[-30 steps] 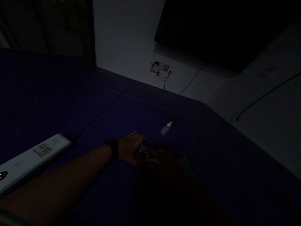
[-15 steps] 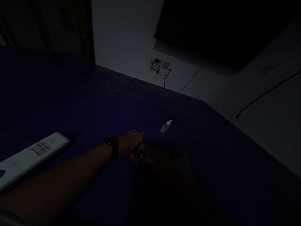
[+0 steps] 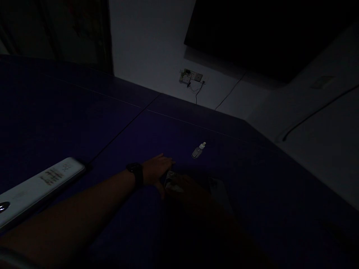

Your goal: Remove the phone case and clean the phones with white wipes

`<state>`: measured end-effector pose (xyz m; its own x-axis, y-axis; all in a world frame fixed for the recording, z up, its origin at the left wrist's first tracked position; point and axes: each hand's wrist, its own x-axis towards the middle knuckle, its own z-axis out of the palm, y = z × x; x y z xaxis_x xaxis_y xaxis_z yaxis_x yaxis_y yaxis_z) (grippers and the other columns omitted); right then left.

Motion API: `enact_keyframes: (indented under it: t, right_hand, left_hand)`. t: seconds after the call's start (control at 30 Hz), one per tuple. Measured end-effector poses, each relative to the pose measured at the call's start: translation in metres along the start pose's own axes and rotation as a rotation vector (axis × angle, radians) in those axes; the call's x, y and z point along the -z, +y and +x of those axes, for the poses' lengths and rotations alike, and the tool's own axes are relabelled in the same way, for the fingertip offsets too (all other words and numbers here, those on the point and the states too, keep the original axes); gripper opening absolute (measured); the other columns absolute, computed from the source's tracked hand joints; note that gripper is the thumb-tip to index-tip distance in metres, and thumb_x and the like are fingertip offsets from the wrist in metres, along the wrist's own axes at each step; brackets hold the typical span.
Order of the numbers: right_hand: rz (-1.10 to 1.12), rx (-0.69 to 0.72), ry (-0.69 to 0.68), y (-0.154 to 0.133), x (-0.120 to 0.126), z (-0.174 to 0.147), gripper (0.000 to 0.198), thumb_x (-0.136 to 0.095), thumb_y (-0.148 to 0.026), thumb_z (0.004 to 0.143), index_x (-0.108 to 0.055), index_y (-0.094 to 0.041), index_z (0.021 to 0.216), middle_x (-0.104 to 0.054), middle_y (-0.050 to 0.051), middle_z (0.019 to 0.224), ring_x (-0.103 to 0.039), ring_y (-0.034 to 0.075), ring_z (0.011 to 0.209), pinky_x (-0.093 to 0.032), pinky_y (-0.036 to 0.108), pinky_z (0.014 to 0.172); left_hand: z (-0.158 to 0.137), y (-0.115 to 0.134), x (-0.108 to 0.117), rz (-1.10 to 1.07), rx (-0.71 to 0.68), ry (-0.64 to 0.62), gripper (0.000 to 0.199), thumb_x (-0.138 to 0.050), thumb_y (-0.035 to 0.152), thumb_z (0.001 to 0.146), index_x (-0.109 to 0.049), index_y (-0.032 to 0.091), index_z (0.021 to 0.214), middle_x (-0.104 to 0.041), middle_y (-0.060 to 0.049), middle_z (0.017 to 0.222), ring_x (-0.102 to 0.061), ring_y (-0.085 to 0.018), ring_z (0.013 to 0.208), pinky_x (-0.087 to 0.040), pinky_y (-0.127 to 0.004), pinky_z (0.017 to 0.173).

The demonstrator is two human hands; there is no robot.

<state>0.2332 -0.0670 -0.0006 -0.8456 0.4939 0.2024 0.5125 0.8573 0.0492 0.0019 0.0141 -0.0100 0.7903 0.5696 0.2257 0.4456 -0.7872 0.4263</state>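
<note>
Dim blue table (image 3: 134, 138), dropper bottle (image 3: 197, 151) beyond, right hand (image 3: 190, 190) obscuring pale object (image 3: 171, 183)

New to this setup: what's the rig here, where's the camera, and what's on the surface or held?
No machine: these are a person's bare hands, seen from a head-worn camera looking forward and down. The left hand, below a dark watch, is spread on the dark blue surface. The right hand is at a pale item, too dark to identify or confirm as held. Beyond the hands is a dropper bottle; a long white object lies at picture left.
</note>
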Motion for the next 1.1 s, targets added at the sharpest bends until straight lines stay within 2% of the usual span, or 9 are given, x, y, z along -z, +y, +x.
enact_keyframes:
  t: [0.13, 0.27, 0.57, 0.73, 0.9, 1.1]
  right_hand:
    - [-0.035, 0.023, 0.003, -0.001, 0.012, 0.004, 0.037, -0.056, -0.018, 0.096, -0.064, -0.023, 0.131, -0.060, 0.011, 0.140, -0.051, 0.027, 0.131, -0.048, 0.046, 0.105]
    - [-0.032, 0.071, -0.010, -0.005, 0.018, 0.016, 0.031, -0.056, -0.014, 0.096, -0.065, -0.016, 0.125, -0.068, 0.012, 0.125, -0.059, 0.024, 0.115, -0.051, 0.040, 0.099]
    - [-0.029, -0.048, -0.042, -0.001, 0.020, 0.035, 0.025, -0.063, -0.015, 0.094, -0.066, -0.016, 0.118, -0.068, 0.010, 0.120, -0.061, 0.022, 0.097, -0.051, 0.039, 0.085]
    - [0.021, 0.051, -0.051, -0.001, 0.016, 0.034, 0.027, -0.063, -0.014, 0.093, -0.066, -0.015, 0.120, -0.068, 0.010, 0.121, -0.060, 0.024, 0.105, -0.049, 0.039, 0.091]
    - [0.053, -0.074, -0.074, 0.001, 0.018, 0.037, 0.019, -0.060, -0.016, 0.095, -0.069, -0.018, 0.111, -0.070, 0.008, 0.115, -0.061, 0.021, 0.093, -0.051, 0.037, 0.083]
    - [0.080, -0.014, -0.037, -0.001, 0.016, 0.033, 0.027, -0.058, -0.014, 0.095, -0.064, -0.016, 0.121, -0.069, 0.008, 0.123, -0.061, 0.022, 0.106, -0.049, 0.038, 0.094]
  left_hand:
    - [0.000, -0.001, -0.001, 0.004, -0.009, 0.003, 0.104, -0.087, 0.072, 0.045, -0.051, 0.016, 0.125, -0.053, -0.024, 0.143, -0.045, -0.041, 0.138, -0.023, -0.062, 0.118]
    - [0.000, -0.003, -0.003, 0.007, -0.028, 0.023, 0.101, -0.086, 0.072, 0.046, -0.052, 0.017, 0.122, -0.055, -0.023, 0.142, -0.046, -0.041, 0.138, -0.023, -0.062, 0.118]
    - [-0.001, -0.002, -0.001, 0.024, -0.020, 0.018, 0.099, -0.086, 0.070, 0.052, -0.050, 0.017, 0.127, -0.053, -0.024, 0.143, -0.045, -0.041, 0.139, -0.023, -0.063, 0.117]
    - [-0.001, -0.003, -0.002, 0.031, -0.019, 0.012, 0.098, -0.087, 0.069, 0.051, -0.051, 0.016, 0.125, -0.054, -0.023, 0.142, -0.045, -0.040, 0.139, -0.024, -0.060, 0.117]
    - [0.000, -0.006, -0.005, 0.037, -0.014, 0.018, 0.104, -0.086, 0.069, 0.053, -0.046, 0.016, 0.132, -0.053, -0.024, 0.143, -0.045, -0.040, 0.139, -0.022, -0.061, 0.117]
    - [-0.001, -0.002, -0.002, 0.018, -0.011, 0.005, 0.090, -0.088, 0.066, 0.052, -0.053, 0.018, 0.119, -0.054, -0.022, 0.143, -0.045, -0.039, 0.139, -0.021, -0.061, 0.118]
